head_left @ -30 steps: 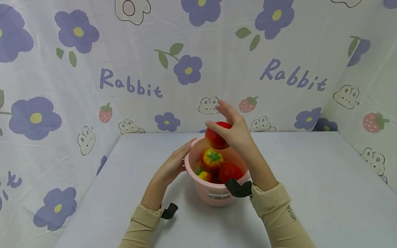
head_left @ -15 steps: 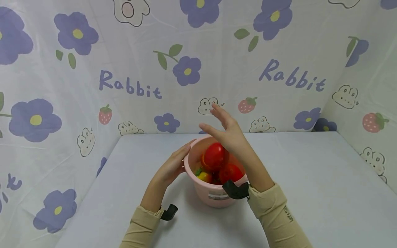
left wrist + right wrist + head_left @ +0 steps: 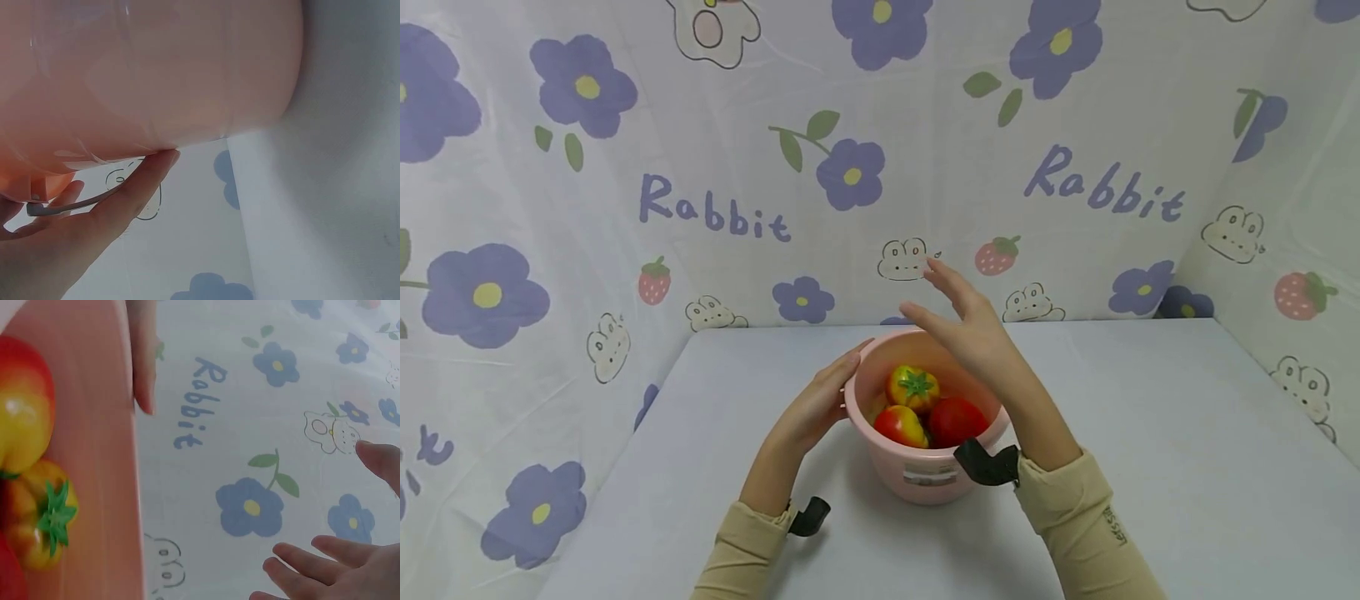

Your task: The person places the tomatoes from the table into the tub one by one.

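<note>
A pink plastic bucket (image 3: 898, 467) stands upright on the table. My left hand (image 3: 820, 400) rests against its left side, with straight fingers along the outside below the rim. In the left wrist view a finger (image 3: 134, 187) touches the wall beside the thin grey handle (image 3: 78, 205). Inside lie a yellow-orange tomato (image 3: 912, 387) with a green leafy top, a red-and-yellow fruit (image 3: 901, 427) and a red fruit (image 3: 957, 421). Above the bucket's right rim, my right hand (image 3: 973, 337) has spread fingers and holds nothing.
A pale table (image 3: 1150, 450) extends around the bucket. Behind it hangs a white cloth (image 3: 940, 192) printed with purple flowers, rabbits and the word Rabbit. Black wrist mounts (image 3: 988, 462) stick out from the beige sleeves.
The right hand has let go of the red-and-yellow fruit, which dropped into the bucket and settled at the front left. That hand has since shifted slightly right. The left hand stays at the bucket.
</note>
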### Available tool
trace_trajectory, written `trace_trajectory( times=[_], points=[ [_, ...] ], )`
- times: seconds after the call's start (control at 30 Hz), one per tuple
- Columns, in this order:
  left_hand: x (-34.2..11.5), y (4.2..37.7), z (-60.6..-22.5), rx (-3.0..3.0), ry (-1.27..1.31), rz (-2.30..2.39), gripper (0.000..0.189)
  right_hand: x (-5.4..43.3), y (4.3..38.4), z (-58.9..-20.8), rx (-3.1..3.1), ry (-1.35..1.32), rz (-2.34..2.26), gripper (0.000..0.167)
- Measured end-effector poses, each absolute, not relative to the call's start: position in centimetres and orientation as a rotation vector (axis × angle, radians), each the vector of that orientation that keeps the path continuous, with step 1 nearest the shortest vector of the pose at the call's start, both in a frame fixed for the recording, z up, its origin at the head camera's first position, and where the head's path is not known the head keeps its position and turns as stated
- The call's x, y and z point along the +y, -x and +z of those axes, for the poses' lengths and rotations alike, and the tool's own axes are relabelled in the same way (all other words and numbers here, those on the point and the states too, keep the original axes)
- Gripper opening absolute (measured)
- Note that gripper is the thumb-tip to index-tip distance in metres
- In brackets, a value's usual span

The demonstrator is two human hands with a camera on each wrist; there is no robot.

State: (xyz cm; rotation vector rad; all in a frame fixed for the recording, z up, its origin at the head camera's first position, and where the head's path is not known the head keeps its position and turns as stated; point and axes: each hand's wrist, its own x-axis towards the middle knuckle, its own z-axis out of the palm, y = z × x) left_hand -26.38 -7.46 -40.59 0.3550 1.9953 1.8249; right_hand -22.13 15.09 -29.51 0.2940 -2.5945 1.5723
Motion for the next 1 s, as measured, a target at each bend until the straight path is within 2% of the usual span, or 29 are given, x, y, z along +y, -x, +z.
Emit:
trace_trajectory(
  times=[0.37,0.6,0.83,1.0],
  points=[
    [-6.4,26.5,-40.5,2.014,-0.388,1.799,0.047,23.1,20.1,-31.6,-2.742,-0.139,1.116,0.073],
    [-6.6,25.8,-39.1,2.360,-0.424,1.558,0.061,28.1,18.9,-34.8,-2.813,-0.105,0.685,0.075],
    [-8.1,23.5,-35.4,2.995,-0.410,0.787,0.072,28.4,19.1,-35.0,-2.795,-0.126,0.366,0.082],
    [-9.1,22.3,-33.1,3.309,-0.351,0.553,0.075,26.9,19.4,-33.5,-2.691,-0.168,0.238,0.083]
  ],
)
